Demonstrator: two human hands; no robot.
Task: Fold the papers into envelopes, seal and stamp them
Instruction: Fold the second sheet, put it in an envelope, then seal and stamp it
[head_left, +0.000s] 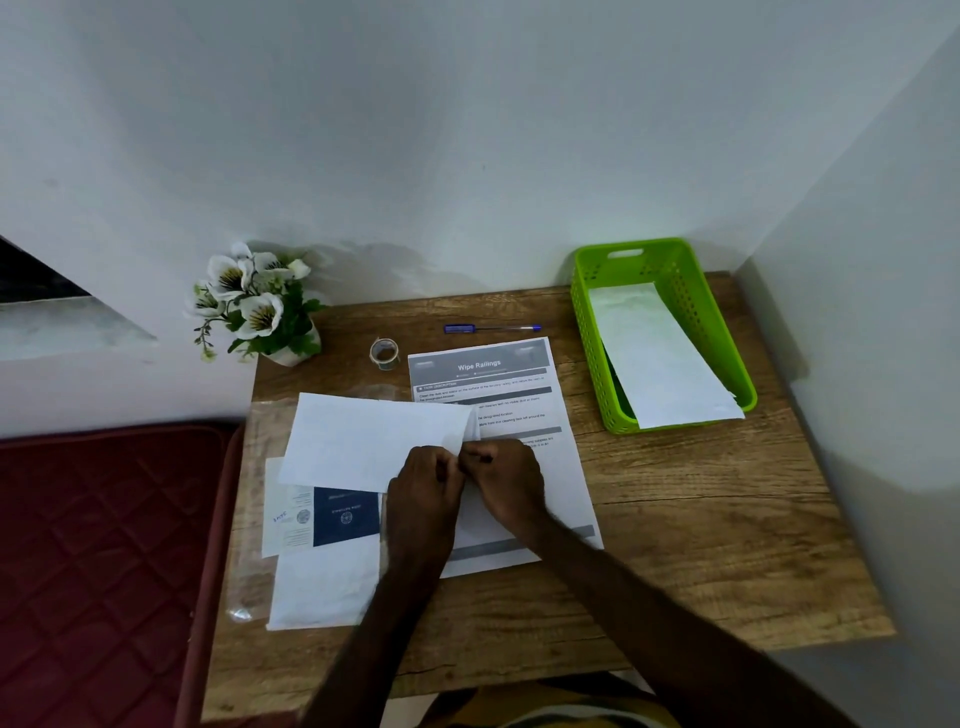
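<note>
A white envelope (363, 441) lies slanted across the middle of the wooden table (701, 519). My left hand (423, 486) and my right hand (506, 480) meet at its right end, fingers pinched on the open edge, where a folded paper (471, 423) sticks out. Under my hands lies a printed sheet (483, 374) headed "Wipe Railings". A second white envelope (324, 590) rests near the front left, partly under a blue and white card (332, 517). A roll of clear tape (385, 353) and a blue pen (491, 328) sit at the back.
A green plastic basket (691, 291) at the back right holds a white envelope (660, 353) that sticks out over its front rim. A pot of white artificial flowers (254, 304) stands at the back left corner. Walls close the back and right; a dark red mattress (104, 545) lies left.
</note>
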